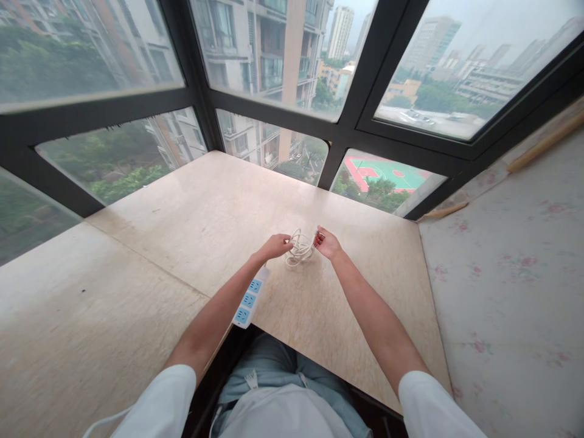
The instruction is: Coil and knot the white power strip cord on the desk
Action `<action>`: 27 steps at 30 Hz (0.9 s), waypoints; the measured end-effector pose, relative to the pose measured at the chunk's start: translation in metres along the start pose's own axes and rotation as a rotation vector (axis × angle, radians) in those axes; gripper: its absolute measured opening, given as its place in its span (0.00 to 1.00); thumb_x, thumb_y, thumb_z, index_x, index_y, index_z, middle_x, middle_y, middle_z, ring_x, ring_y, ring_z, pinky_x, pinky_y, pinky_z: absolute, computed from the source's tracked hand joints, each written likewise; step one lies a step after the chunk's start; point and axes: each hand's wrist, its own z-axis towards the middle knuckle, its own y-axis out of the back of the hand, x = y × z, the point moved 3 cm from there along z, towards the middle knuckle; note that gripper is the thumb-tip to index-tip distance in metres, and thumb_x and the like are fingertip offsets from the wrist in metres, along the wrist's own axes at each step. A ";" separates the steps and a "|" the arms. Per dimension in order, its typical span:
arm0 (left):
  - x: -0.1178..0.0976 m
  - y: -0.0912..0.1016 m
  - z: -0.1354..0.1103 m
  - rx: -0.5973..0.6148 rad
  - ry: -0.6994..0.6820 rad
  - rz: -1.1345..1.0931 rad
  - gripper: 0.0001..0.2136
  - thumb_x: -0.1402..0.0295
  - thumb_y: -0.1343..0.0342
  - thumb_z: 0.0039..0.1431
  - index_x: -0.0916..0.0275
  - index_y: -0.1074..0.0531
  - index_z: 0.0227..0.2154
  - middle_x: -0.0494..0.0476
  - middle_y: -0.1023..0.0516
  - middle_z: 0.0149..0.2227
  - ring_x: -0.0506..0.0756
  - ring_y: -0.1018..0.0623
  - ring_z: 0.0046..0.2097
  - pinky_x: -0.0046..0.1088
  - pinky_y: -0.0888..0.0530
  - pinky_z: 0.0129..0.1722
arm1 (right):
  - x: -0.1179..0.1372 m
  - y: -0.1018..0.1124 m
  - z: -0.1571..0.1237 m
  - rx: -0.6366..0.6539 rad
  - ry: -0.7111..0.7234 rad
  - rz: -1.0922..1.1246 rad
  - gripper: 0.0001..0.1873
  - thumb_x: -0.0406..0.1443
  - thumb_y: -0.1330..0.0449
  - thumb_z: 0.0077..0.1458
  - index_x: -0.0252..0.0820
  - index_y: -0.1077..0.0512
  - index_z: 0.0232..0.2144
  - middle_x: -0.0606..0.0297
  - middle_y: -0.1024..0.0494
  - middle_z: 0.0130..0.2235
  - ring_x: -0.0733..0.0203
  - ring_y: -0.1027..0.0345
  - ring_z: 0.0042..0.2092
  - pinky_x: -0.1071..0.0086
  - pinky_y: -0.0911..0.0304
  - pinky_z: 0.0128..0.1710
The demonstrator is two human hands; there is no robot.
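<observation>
A white power strip with blue sockets lies on the beige stone sill, partly under my left forearm. Its white cable is gathered in a loose coil between my hands. My left hand is closed on the left side of the coil. My right hand is closed on the cable's end at the coil's right side; the plug itself is mostly hidden in the fingers.
Black-framed windows wrap the far edge of the sill. A mattress with a pale floral cover adjoins the sill on the right. My lap shows below the sill's front edge.
</observation>
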 end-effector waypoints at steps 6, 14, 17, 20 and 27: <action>0.004 0.007 0.024 0.046 -0.033 0.104 0.06 0.66 0.41 0.49 0.61 0.23 0.23 0.55 0.26 0.22 0.54 0.29 0.29 0.26 0.40 0.29 | -0.011 0.015 0.000 -0.054 -0.043 0.013 0.13 0.39 0.37 0.54 0.42 0.36 0.23 0.73 0.33 0.18 0.69 0.39 0.18 0.73 0.36 0.21; 0.025 0.008 0.039 0.022 -0.059 0.123 0.10 0.60 0.42 0.51 0.61 0.23 0.26 0.57 0.25 0.26 0.55 0.28 0.30 0.26 0.39 0.30 | -0.021 0.016 -0.010 -0.077 0.029 0.092 0.12 0.39 0.38 0.56 0.43 0.37 0.26 0.72 0.31 0.21 0.68 0.34 0.23 0.71 0.31 0.29; 0.031 0.005 0.035 -0.004 -0.072 0.066 0.09 0.62 0.43 0.51 0.62 0.25 0.24 0.55 0.26 0.26 0.54 0.29 0.30 0.25 0.38 0.30 | -0.026 0.014 -0.017 -0.064 0.072 0.106 0.13 0.40 0.36 0.54 0.44 0.37 0.26 0.73 0.31 0.22 0.68 0.34 0.24 0.72 0.31 0.29; 0.031 0.002 0.034 -0.019 -0.062 0.027 0.09 0.65 0.47 0.53 0.64 0.24 0.28 0.54 0.25 0.27 0.53 0.28 0.31 0.25 0.36 0.31 | -0.033 0.012 -0.027 -0.045 0.119 0.111 0.15 0.42 0.34 0.50 0.44 0.37 0.26 0.74 0.31 0.22 0.69 0.34 0.25 0.73 0.32 0.28; 0.019 -0.012 0.041 -0.090 -0.036 0.011 0.17 0.68 0.47 0.53 0.68 0.24 0.44 0.57 0.22 0.32 0.54 0.25 0.34 0.28 0.31 0.38 | -0.045 0.014 -0.059 0.091 0.283 -0.042 0.24 0.49 0.28 0.37 0.43 0.33 0.28 0.73 0.27 0.27 0.68 0.32 0.28 0.71 0.33 0.32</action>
